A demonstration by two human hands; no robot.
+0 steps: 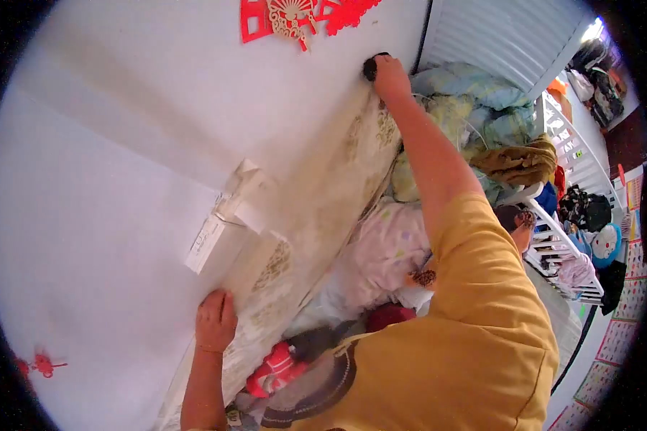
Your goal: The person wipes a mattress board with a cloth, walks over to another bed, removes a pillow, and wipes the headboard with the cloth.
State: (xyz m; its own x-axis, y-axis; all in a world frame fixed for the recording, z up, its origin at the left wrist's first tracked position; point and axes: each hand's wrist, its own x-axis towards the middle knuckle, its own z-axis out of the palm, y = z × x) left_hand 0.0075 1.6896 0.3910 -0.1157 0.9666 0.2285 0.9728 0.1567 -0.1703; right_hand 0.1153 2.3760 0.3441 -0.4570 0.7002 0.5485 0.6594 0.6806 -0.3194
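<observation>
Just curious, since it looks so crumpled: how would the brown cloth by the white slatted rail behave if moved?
The brown cloth would probably flop, given its loose, bunched folds. It seems unlikely to roll if pushed, having no firm round shape. It might catch on the white slatted rail, which is right beside it.

Upper edge: I see a red decoration (255, 20) with a gold fan motif (290, 16). Lower left: a small red ornament (44, 364). Right: I make out rumpled blue-green bedding (474, 86), a brown cloth (517, 162) over a white slatted railing (584, 151), and printed charts (615, 341).
</observation>
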